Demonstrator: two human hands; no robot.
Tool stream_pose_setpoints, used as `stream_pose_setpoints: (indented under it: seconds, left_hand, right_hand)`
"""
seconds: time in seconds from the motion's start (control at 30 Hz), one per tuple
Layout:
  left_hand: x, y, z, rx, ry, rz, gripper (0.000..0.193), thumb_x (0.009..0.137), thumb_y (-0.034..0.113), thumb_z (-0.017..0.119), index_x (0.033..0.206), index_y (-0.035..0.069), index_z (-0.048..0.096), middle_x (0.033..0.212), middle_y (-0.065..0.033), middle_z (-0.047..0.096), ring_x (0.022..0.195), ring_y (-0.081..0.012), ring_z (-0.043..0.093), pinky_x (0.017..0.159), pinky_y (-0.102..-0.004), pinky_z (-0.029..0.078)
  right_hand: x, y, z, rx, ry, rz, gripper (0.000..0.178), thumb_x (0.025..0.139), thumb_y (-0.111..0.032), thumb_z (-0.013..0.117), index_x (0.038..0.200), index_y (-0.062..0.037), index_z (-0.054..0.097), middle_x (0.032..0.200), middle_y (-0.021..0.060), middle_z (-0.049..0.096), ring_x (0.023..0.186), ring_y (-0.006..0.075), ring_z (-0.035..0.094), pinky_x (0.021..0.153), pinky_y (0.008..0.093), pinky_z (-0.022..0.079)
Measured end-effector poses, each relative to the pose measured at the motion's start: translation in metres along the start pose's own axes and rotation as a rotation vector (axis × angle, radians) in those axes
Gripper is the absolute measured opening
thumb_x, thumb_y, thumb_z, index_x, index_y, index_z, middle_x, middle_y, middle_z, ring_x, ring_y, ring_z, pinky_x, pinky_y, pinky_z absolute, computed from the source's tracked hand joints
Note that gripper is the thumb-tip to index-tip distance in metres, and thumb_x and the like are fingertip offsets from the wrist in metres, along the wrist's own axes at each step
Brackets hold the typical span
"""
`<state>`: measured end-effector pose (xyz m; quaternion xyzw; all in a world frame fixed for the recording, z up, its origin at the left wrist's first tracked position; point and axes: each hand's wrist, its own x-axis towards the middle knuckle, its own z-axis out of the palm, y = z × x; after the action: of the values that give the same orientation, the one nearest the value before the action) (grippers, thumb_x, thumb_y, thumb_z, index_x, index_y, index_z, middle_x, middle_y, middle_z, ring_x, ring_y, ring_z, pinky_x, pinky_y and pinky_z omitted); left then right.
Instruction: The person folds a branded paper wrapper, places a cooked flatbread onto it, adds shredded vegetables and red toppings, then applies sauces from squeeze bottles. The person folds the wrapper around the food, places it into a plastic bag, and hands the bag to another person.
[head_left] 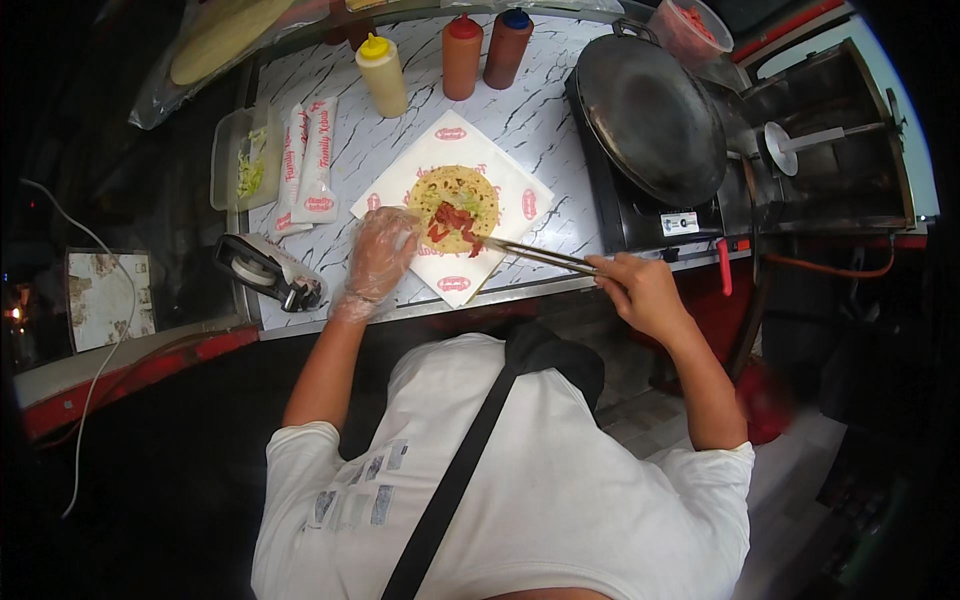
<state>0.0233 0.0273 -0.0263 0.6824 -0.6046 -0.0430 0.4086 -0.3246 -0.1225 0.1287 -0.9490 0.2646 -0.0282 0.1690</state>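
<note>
A round flatbread [481, 191] lies on a white printed paper sheet [515, 190] set cornerwise on the counter. Shredded greens and a heap of reddish meat strips [453, 222] top the bread. My left hand [378, 252], in a clear plastic glove, has its fingers curled in at the bread's left edge, seemingly gripping it; the fingertips are partly hidden. Bare, my right hand [643, 292] is closed round long metal tongs [545, 258]. The tongs' tips reach the meat at its right side.
Three sauce bottles, yellow-capped [382, 78], red-capped [462, 58] and blue-capped [508, 50], stand behind. At left are a tub of greens [240, 165], two paper-wrapped rolls [318, 160] and a tape dispenser [268, 272]. A dark domed pan [650, 115] sits on a burner at right.
</note>
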Motion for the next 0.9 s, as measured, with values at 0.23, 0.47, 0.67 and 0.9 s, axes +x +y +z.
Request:
stream_pose_setpoints:
  seconds: [0.23,0.47,0.67,0.9]
  left_hand:
    - [-0.015,0.042,0.034,0.099,-0.138,0.009,0.020,0.079,0.028,0.075,0.087,0.010,0.070,0.088,-0.0082,0.067,0.090,-0.0282,0.064,0.081,-0.0447,0.045]
    - [-0.020,0.060,0.065,0.257,-0.180,0.042,0.015,0.083,0.024,0.070,0.090,0.011,0.071,0.086,-0.0072,0.065,0.087,-0.0262,0.061,0.078,-0.0436,0.043]
    - [-0.001,0.040,0.031,0.279,-0.070,0.036,0.010,0.080,0.016,0.070,0.088,0.010,0.070,0.084,-0.0085,0.064,0.081,-0.0286,0.061,0.074,-0.0464,0.045]
    - [0.004,0.065,0.018,0.556,-0.258,0.143,0.034,0.083,0.018,0.069,0.114,0.005,0.068,0.116,-0.0186,0.062,0.111,-0.0365,0.054,0.097,-0.0481,0.042]
  right_hand:
    - [0.017,-0.007,-0.008,-0.033,0.077,0.033,0.035,0.088,-0.017,0.070,0.122,-0.0104,0.068,0.079,0.0112,0.061,0.067,0.0337,0.062,0.060,0.0423,0.048]
    - [-0.008,0.004,-0.024,0.105,0.145,0.126,0.043,0.087,-0.013,0.072,0.129,-0.0087,0.064,0.080,0.0133,0.058,0.064,0.0337,0.058,0.060,0.0410,0.046]
    - [-0.037,0.042,-0.046,0.188,0.279,0.142,0.043,0.087,-0.010,0.071,0.129,-0.0051,0.063,0.079,0.0134,0.059,0.065,0.0295,0.059,0.061,0.0394,0.046]
    - [-0.095,0.182,-0.102,0.201,0.790,0.319,0.034,0.091,-0.009,0.066,0.123,0.0012,0.065,0.101,0.0211,0.072,0.088,0.0304,0.072,0.077,0.0348,0.053]
